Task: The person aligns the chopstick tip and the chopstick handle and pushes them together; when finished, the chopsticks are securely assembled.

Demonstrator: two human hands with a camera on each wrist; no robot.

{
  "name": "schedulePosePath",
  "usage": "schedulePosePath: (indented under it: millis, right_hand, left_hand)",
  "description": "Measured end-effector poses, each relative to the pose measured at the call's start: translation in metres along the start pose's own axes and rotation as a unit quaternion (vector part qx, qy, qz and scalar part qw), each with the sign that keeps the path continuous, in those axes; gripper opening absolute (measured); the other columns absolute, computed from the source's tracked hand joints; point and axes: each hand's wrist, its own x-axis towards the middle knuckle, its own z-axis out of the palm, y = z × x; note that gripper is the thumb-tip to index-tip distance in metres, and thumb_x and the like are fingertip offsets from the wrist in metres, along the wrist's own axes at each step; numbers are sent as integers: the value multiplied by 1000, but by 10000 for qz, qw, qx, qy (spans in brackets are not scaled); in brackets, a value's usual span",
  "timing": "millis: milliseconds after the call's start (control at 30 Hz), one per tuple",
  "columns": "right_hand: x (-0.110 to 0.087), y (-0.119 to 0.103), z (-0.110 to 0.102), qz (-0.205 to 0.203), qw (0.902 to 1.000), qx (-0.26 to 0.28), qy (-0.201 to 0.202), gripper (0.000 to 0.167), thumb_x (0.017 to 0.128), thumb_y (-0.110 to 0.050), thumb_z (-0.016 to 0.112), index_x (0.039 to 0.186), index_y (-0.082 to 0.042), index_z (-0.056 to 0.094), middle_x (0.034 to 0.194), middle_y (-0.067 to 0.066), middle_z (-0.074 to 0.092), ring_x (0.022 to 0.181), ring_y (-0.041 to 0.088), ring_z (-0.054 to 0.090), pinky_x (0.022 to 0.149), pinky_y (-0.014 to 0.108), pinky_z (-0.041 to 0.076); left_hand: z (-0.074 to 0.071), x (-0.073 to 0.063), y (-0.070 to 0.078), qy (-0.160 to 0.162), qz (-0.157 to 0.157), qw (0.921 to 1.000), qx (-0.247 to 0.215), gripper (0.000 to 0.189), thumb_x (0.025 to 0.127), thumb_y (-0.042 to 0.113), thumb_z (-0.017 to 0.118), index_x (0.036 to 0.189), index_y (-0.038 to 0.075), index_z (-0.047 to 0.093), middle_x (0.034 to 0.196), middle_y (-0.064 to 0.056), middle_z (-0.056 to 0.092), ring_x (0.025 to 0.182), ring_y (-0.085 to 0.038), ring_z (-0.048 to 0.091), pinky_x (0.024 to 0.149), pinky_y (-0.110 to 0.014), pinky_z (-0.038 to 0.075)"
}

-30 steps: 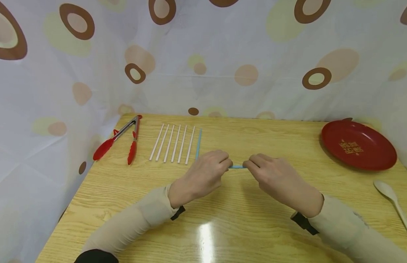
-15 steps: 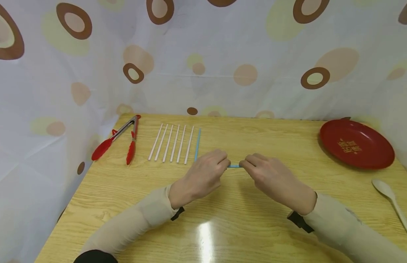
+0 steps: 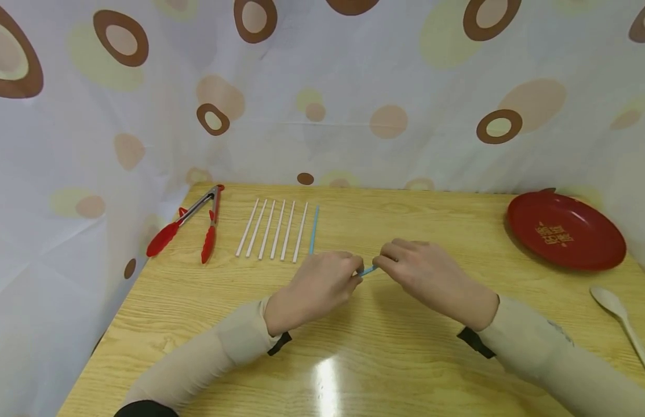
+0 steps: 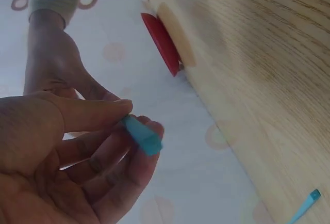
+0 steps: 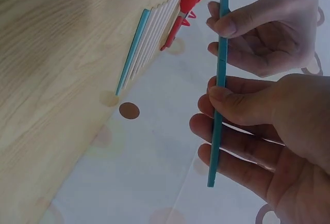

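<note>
Both hands pinch one thin, straight blue stick [image 5: 220, 69], held above the table. In the head view only a short piece of it shows between them, tilted up to the right. My left hand [image 3: 319, 286] grips it toward one end, thumb against fingers. Nearer the other end, my right hand [image 3: 432, 278] pinches it between thumb and fingertips, as the right wrist view shows. A square-cut end pokes out past the left fingers in the left wrist view. Behind the left hand, another blue stick [image 3: 314, 229] lies beside a row of several white sticks [image 3: 270, 229].
Red-tipped tongs [image 3: 189, 220] lie spread at the back left of the wooden table [image 3: 405, 370]. A red plate [image 3: 567, 231] with gold characters sits at the back right, with a pale spoon [image 3: 622, 318] in front of it. Patterned cloth [image 3: 353, 75] hangs behind.
The held stick has gone from level to tilted, its left end lower. My left hand has dropped slightly, and the right hand has shifted a little left, closer to it.
</note>
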Motion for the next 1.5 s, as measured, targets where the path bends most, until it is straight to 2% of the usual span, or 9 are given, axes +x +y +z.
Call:
schedulePosePath:
  millis: [233,433,533,733,900,1033,1100,1300,1500]
  right_hand:
    - [5,10,0,9,9999,-125,-72,31,69,9,86,92,-4,70,90,7,64,85,24,63,80,36,53]
    - [16,25,6,145,9992,248,280,35,67,13,84,94,-5,72,99,9,64,97,28,61,89,40,50]
    - [22,34,17,313,9977,446,408,28,74,8,84,96,-6,72,103,10,64,100,28,60,88,39,51]
    - [34,47,45,822,9918,778,588,29,79,-1,83,105,-3,71,114,11,65,103,28,63,75,34,55]
    - [47,50,62,1173,9810,1504,341,28,83,6,76,111,3,68,121,17,64,109,32,62,80,36,55]
    - [54,51,76,1388,9707,1958,-143,27,87,5,73,113,7,67,122,20,63,110,35,62,87,37,54]
    - [56,52,85,1445,9662,2096,-399,27,88,3,72,114,8,67,122,21,63,110,35,62,88,37,53]
    - [62,51,105,1452,9589,2223,-1002,26,89,4,71,114,8,67,124,20,62,113,35,61,92,36,51]
    - [68,47,115,1171,9581,2350,-1146,20,90,4,70,110,6,70,116,18,65,107,32,64,91,34,52]
  left_hand:
    - [-2,8,0,-411,-477,9938,-920,10,93,14,72,97,5,71,78,1,67,57,-2,53,49,-15,42]
    - [-1,15,-9,-314,-837,9743,-2070,14,93,11,72,100,0,66,76,-1,67,57,-3,58,52,-17,47]
    - [1,19,-17,-372,-1162,9548,-2711,18,93,11,71,102,-3,64,73,-2,66,52,-10,63,50,-22,51]
    - [12,27,-38,-244,-2009,8963,-3947,24,91,11,73,106,-5,63,78,-10,70,58,-23,69,60,-42,59]
    - [20,35,-55,-136,-2386,8693,-4327,32,90,11,75,111,-9,63,86,-19,72,57,-22,69,64,-47,58]
    - [26,41,-69,-297,-2782,8477,-4507,37,89,12,76,115,-10,63,84,-16,73,58,-23,69,66,-46,58]
    - [29,44,-75,-411,-2953,8490,-4362,36,88,13,77,113,-10,64,79,-12,72,58,-22,69,66,-44,59]
    - [34,49,-90,-754,-3294,8681,-3637,25,86,14,80,97,-5,68,66,-8,69,58,-22,70,68,-32,58]
    - [40,50,-97,-1018,-3388,8856,-3010,19,85,15,81,74,3,72,58,-6,67,56,-20,69,62,-28,55]
